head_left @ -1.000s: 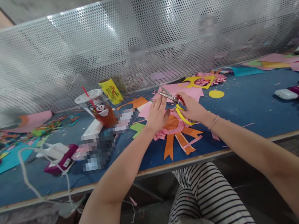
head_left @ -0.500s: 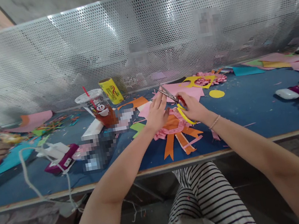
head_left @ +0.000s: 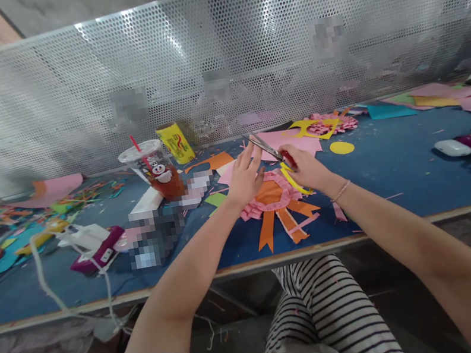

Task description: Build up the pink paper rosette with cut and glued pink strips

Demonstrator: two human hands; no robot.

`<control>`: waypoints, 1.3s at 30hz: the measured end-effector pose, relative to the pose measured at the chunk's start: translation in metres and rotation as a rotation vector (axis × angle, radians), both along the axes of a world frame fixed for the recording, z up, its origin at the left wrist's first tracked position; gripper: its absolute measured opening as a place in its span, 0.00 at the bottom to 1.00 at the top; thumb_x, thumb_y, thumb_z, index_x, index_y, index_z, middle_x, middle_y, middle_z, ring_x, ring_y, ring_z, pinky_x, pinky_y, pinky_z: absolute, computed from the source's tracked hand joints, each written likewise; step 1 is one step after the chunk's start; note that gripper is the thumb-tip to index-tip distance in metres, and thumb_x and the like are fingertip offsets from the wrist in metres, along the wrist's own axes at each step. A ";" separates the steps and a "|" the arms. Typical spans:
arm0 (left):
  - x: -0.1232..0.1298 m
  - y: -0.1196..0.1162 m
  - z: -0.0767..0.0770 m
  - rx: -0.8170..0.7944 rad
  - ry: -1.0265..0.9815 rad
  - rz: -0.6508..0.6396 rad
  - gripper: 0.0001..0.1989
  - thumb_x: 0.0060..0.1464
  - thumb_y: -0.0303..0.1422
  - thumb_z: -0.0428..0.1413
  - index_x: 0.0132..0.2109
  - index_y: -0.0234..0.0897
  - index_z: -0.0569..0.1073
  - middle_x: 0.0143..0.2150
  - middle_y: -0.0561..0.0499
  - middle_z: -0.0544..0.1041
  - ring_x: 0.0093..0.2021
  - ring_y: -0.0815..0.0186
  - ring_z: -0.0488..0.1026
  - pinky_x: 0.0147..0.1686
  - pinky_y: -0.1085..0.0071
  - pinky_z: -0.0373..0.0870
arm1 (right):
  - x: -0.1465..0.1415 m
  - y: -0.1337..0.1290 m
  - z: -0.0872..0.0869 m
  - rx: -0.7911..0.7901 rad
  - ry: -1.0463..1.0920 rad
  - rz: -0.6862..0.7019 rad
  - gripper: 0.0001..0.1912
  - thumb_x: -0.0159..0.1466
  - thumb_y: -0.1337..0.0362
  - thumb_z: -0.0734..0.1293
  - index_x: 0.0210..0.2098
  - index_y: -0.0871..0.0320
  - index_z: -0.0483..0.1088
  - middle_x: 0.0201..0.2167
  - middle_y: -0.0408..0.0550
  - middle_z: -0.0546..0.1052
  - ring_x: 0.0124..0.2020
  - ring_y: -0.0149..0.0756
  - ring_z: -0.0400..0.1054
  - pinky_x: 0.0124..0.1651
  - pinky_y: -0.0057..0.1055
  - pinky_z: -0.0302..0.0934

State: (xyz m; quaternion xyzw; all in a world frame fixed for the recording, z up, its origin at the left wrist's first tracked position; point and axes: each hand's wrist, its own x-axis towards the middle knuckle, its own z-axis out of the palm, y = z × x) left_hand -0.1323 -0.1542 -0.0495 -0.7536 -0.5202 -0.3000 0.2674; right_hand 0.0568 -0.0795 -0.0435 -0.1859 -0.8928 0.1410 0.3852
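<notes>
My right hand grips a pair of scissors with a yellow handle and some red by the fingers. Their metal blades point up and left, across the fingertips of my left hand. That left hand has its fingers stretched out and apart over pink paper; whether a small scrap lies under them is hidden. Just below both hands rests a paper rosette, with an orange centre, a pleated pink rim and orange tails. A pink sheet spreads out behind the scissors.
A drink cup with a red straw stands left, beside a yellow packet. Purple power strips with white cables lie left and right. A yellow disc is to the right. A perforated metal screen closes the back.
At the far left, another person's hand has gone from the table. My own hands stay nearly in place; the yellow scissor handle has shifted slightly under my right hand.
</notes>
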 end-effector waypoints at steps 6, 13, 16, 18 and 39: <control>-0.001 0.000 0.001 0.034 0.025 0.038 0.29 0.58 0.33 0.44 0.64 0.37 0.46 0.67 0.39 0.46 0.64 0.54 0.50 0.57 0.55 0.55 | 0.002 -0.001 0.002 0.004 0.042 0.038 0.19 0.56 0.60 0.64 0.45 0.59 0.58 0.22 0.40 0.61 0.23 0.32 0.57 0.27 0.29 0.52; -0.003 0.001 0.000 0.043 0.034 0.047 0.28 0.58 0.34 0.44 0.64 0.37 0.47 0.66 0.39 0.48 0.63 0.53 0.51 0.57 0.55 0.55 | 0.002 -0.001 0.003 -0.003 0.029 0.018 0.19 0.55 0.61 0.64 0.45 0.59 0.59 0.22 0.40 0.61 0.23 0.32 0.56 0.28 0.28 0.51; -0.003 0.001 0.000 0.047 0.037 0.048 0.28 0.58 0.34 0.44 0.64 0.37 0.47 0.66 0.39 0.48 0.63 0.53 0.51 0.57 0.55 0.55 | 0.003 -0.001 0.003 0.005 0.032 0.037 0.20 0.55 0.59 0.64 0.45 0.59 0.58 0.22 0.39 0.60 0.23 0.32 0.56 0.28 0.28 0.51; -0.003 0.001 0.001 0.049 0.039 0.046 0.28 0.58 0.34 0.44 0.64 0.38 0.47 0.66 0.40 0.48 0.63 0.53 0.51 0.57 0.55 0.55 | 0.004 -0.001 0.003 0.011 0.033 0.060 0.21 0.56 0.59 0.64 0.46 0.59 0.58 0.22 0.39 0.60 0.23 0.31 0.56 0.28 0.28 0.51; -0.001 0.000 0.001 0.044 0.036 0.069 0.28 0.58 0.34 0.43 0.64 0.38 0.48 0.66 0.40 0.49 0.63 0.53 0.52 0.56 0.54 0.55 | 0.003 -0.003 0.004 -0.010 0.035 0.034 0.20 0.56 0.58 0.64 0.45 0.60 0.59 0.21 0.39 0.60 0.22 0.31 0.55 0.27 0.28 0.50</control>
